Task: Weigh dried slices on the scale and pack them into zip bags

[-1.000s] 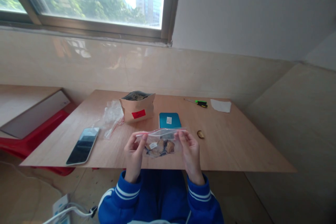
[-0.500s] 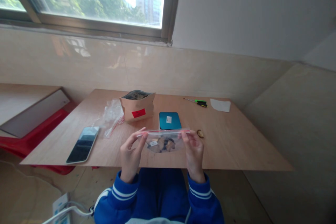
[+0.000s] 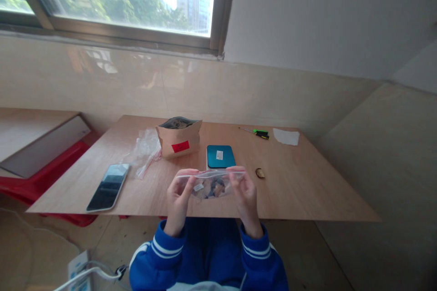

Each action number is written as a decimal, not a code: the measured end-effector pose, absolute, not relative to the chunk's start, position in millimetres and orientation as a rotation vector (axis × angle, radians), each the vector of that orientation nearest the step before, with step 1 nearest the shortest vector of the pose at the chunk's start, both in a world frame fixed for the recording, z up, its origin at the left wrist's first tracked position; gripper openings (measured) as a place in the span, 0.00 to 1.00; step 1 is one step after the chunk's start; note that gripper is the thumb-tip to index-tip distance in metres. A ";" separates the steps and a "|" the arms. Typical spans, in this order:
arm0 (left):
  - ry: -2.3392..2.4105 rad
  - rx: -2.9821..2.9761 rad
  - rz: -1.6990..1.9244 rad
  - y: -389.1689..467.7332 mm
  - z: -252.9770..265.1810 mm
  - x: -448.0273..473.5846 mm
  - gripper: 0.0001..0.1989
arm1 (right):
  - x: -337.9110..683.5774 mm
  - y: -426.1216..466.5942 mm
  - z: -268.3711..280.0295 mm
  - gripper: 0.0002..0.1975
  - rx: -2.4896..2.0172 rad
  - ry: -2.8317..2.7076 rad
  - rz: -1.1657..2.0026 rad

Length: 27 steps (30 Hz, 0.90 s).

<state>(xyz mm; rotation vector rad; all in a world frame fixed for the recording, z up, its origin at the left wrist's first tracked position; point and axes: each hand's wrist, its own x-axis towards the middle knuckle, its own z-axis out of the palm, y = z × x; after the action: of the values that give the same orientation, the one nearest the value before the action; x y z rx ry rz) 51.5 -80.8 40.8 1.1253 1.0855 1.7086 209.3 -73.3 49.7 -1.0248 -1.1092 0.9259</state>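
Note:
A clear zip bag (image 3: 223, 188) with a red line along its top is stretched between my two hands, above the table's front edge. Inside it lie brownish dried pieces, some dark, and a small white label (image 3: 198, 187). My left hand (image 3: 179, 195) pinches the bag's top edge at the left. At the right end of the same edge, the fingers of my right hand (image 3: 245, 193) are closed on it. Just beyond the bag sits a teal square digital scale or box (image 3: 221, 157) with a white sticker. What the dried pieces are, I cannot tell.
An open brown paper pouch (image 3: 179, 138) with a red label stands behind, beside crumpled clear bags (image 3: 145, 148). A phone (image 3: 108, 188) lies at left. Toward the right are a small curved brown piece (image 3: 260, 173), screwdrivers (image 3: 261, 134) and white paper (image 3: 286, 137).
Both hands have come closer together along the bag's top edge, the left one moving right and the right one moving left. The edge now looks slacker and wavy.

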 end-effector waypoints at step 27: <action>1.105 1.220 1.576 -84.2 46.3 52.8 0.11 | 214.4 -72.1 46.8 0.06 -0.907 -1.091 0.987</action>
<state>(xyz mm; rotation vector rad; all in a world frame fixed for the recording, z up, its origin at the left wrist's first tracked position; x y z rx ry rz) 52.8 -84.2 46.3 1.2199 1.1051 1.5755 214.4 -72.1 46.8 -0.9072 -1.0907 0.9866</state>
